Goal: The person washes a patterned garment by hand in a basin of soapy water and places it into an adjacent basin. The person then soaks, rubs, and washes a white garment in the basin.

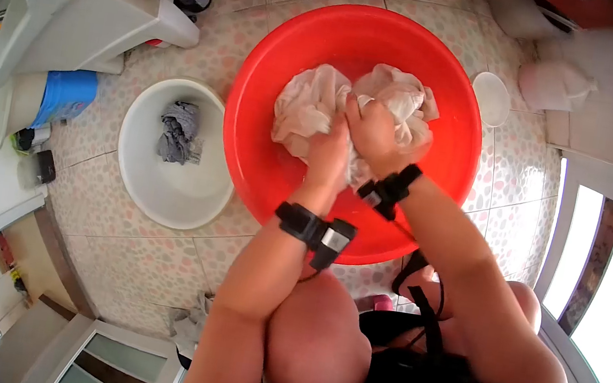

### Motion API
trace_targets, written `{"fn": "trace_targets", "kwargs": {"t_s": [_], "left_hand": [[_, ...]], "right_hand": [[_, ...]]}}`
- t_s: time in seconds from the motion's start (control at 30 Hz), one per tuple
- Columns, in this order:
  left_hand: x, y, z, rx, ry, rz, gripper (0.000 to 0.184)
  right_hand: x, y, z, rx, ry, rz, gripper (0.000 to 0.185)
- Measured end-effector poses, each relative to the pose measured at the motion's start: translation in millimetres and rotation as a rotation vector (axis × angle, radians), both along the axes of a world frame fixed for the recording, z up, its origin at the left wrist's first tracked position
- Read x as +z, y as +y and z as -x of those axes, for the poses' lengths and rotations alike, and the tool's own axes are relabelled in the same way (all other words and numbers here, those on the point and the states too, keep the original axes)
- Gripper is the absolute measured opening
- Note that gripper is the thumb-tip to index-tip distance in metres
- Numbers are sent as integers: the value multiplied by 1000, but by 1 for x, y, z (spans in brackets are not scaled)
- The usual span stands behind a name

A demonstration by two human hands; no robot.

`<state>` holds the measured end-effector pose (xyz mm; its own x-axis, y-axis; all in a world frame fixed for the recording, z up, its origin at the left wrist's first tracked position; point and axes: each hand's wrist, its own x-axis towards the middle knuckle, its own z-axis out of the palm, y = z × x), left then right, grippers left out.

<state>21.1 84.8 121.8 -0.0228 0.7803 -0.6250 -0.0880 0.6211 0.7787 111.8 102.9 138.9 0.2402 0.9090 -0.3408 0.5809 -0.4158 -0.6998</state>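
Observation:
A wet-looking white cloth point(310, 101), perhaps a garment, lies bunched in two lumps inside a large red basin point(257, 176). My left hand point(329, 149) is closed on the left lump near the basin's middle. Close beside it, my right hand point(375, 129) is closed on the right lump, its thumb side toward the left hand. The hands nearly touch. Parts of the fingers are hidden in the folds. Black straps with small devices are around both wrists.
Left of the red basin stands a white basin point(137, 166) with a grey cloth point(179, 133) in it. A white pedestal point(125, 26) and a blue bin point(67, 99) stand farther left. At the right are a small white bowl point(490, 100) and a pale pink container point(552, 87). The floor is tiled.

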Motion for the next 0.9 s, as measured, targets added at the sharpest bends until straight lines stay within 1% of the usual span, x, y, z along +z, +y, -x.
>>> {"fn": "trace_targets", "kwargs": {"t_s": [0.03,0.07,0.1,0.13,0.17,0.23,0.27,0.3,0.37,0.4,0.43,0.47,0.5,0.53,0.57,0.63,0.67,0.7,0.77,0.8,0.83,0.87,0.9], "left_hand": [[6,6,2,5,-11,-2,44],[16,15,13,84,-109,132,48],[25,19,22,157,-200,269,54],[32,11,22,198,-356,145,55],[22,6,14,194,-351,139,55],[-10,-14,-3,113,76,-84,49],[-12,-11,-5,69,110,-74,49],[-3,-1,1,74,100,-73,49],[16,14,20,89,-229,279,57],[9,9,23,157,-345,233,56],[-15,3,18,156,-340,221,56],[-49,-10,7,50,-88,29,52],[-30,-10,0,-57,158,-155,49],[-12,-12,-6,4,99,12,39],[2,-5,-3,5,92,17,39],[13,12,15,43,-213,237,49],[9,10,24,88,-376,214,52],[4,6,23,87,-372,206,52],[-13,-14,7,-50,133,-10,53],[-23,-16,-6,20,9,-67,55],[-33,-22,-6,18,1,-58,55],[-7,-13,1,-29,-1,14,56],[7,-1,13,-72,2,78,58]], "right_hand": [[-2,-8,4,5,-11,-2,40],[-7,-24,14,58,64,-157,42],[1,-37,27,104,148,-308,43],[9,-41,32,175,-223,-500,38],[23,-32,29,170,-219,-506,38],[36,-11,11,57,-253,4,38],[-5,-15,-7,240,-246,-287,35],[-8,-19,-3,246,-256,-286,35],[-9,-37,19,114,71,-245,37],[-4,-43,28,127,-15,-448,36],[1,-35,25,126,-10,-460,36],[13,-26,15,231,-203,-291,34],[18,-20,3,335,-396,-110,32],[-11,-21,-13,335,-342,-217,29],[-17,-28,-10,337,-348,-211,29],[-18,-40,12,205,-4,-291,32],[-15,-41,27,138,1,-720,32],[-14,-37,23,137,4,-728,32],[-14,-25,5,378,-297,-67,38],[-18,-8,-1,40,-182,-52,38],[-18,-16,1,38,-189,-43,38],[-10,-23,8,60,-91,-101,38],[-1,-27,18,87,12,-166,38]]}}
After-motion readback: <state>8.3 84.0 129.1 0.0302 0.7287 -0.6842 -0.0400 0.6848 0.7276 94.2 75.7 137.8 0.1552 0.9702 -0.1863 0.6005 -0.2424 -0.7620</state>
